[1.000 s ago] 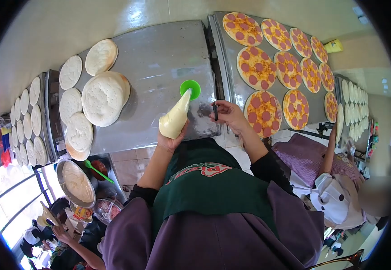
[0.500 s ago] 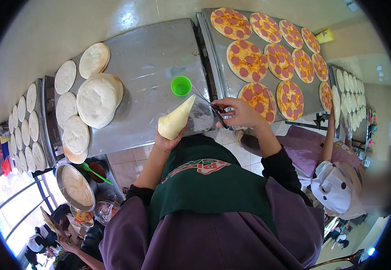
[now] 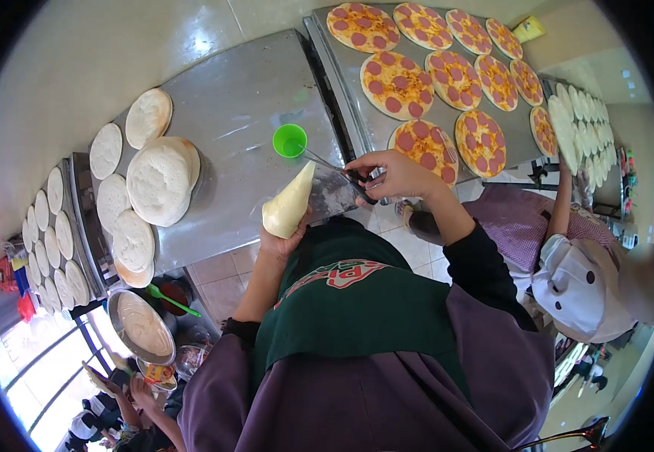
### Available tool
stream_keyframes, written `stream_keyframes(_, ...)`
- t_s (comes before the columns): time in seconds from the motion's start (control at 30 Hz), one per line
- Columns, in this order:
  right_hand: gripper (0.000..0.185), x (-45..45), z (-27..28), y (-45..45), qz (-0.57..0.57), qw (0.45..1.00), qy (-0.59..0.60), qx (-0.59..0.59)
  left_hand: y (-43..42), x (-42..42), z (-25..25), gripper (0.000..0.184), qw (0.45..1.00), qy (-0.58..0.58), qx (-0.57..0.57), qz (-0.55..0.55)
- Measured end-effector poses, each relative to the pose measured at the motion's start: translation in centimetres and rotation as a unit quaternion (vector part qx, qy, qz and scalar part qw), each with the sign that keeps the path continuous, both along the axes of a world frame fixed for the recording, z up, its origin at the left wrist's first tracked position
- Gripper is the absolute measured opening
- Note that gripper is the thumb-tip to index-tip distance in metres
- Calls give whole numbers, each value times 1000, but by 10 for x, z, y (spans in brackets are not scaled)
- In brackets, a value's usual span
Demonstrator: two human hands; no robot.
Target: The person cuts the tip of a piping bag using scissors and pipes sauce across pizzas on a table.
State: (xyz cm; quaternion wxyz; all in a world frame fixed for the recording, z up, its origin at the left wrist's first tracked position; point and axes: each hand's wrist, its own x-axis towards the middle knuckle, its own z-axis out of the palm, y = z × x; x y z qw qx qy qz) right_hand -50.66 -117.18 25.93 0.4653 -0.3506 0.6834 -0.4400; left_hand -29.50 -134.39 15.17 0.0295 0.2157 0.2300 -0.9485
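Observation:
My left hand (image 3: 285, 239) is wrapped round the wide lower end of a filled piping bag (image 3: 289, 202), pale yellow, its narrow tip pointing up and to the right. My right hand (image 3: 396, 175) grips a pair of scissors (image 3: 360, 179) by the black handles. The metal blades reach left, close to the bag's tip; I cannot tell if they touch it. Just beyond the blades a bright green cup (image 3: 290, 141) stands on the metal table (image 3: 244, 98).
Plain round pizza crusts (image 3: 160, 181) lie at the table's left. Topped pizzas (image 3: 396, 84) cover another table on the right. A bowl of pale batter-like mix (image 3: 142, 325) and a green spoon (image 3: 172, 300) are at lower left. A co-worker (image 3: 568, 279) stands at right, others at lower left.
The scissor blades have come nearer the piping bag's tip. The whole view has shifted slightly. Both hands keep their hold.

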Motion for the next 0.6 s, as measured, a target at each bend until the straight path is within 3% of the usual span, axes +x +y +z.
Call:
stream_keyframes(0.27, 50, 2, 4, -2, 7, 999, 40, -20, 1, 0, 6, 44, 1000, -5, 5, -3)
stream_keyframes(0.33, 50, 2, 4, -2, 11, 999, 42, -15, 0, 0, 5, 41, 998, -62, -22, -17)
stream_keyframes(0.6, 47, 3, 3, -4, 9, 999, 33, -7, -1, 2, 3, 43, 1000, -18, -3, -15)
